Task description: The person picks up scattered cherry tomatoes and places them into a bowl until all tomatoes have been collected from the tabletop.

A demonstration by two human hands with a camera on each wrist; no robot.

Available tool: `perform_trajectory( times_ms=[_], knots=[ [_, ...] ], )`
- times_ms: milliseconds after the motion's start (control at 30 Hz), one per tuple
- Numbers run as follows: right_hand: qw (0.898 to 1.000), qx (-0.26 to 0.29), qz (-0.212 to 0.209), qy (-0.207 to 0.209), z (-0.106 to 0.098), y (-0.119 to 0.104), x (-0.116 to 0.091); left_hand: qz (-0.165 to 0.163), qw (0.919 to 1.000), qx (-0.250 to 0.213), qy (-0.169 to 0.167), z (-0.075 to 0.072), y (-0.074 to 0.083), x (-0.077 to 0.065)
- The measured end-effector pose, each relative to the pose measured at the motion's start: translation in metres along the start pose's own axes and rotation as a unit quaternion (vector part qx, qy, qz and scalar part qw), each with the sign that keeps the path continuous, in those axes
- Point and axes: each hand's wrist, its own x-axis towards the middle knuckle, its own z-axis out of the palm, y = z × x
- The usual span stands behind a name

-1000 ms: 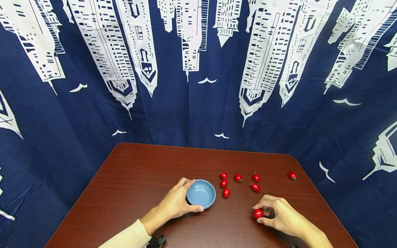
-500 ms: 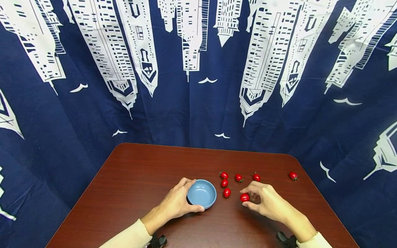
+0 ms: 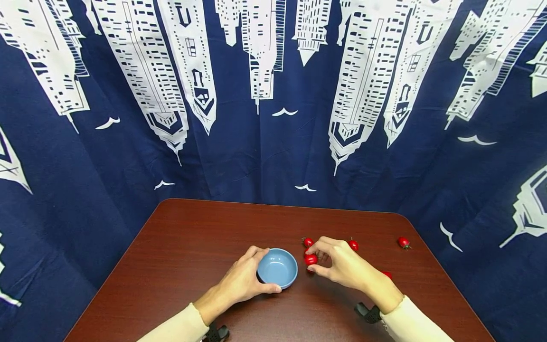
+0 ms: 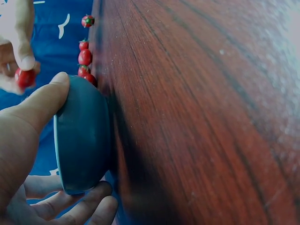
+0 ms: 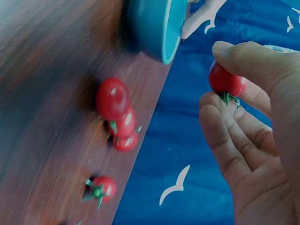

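The right hand (image 3: 343, 264) pinches a tomato (image 3: 311, 259) between thumb and fingertips, just right of the bowl (image 3: 278, 269), which the left hand (image 3: 242, 276) grips in a wide curl. A loose pinch could let the smooth tomato slip. Compared with the earlier frames, right hand and tomato are nearer the bowl.

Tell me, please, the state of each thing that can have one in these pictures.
Blue bowl: upright, empty, gripped by the left hand.
Held tomato: green top attached, pinched by the right hand, clear of the table.
Other tomatoes: lying loose on the table.
Curtain: hanging, lightly creased.
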Motion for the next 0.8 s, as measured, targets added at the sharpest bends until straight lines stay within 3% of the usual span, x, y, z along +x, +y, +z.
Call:
perform_trajectory(
  times_ms=[433, 800],
  knots=[
    [0.998, 0.036, -0.026, -0.044, 0.025, -0.013, 0.046, 0.009, 0.9999, -0.009, -0.002, 0.000, -0.001, 0.001],
    [0.995, 0.026, -0.019, -0.093, 0.047, -0.016, 0.064, 0.011, 0.9999, -0.010, -0.004, -0.001, -0.002, 0.001]
  ],
)
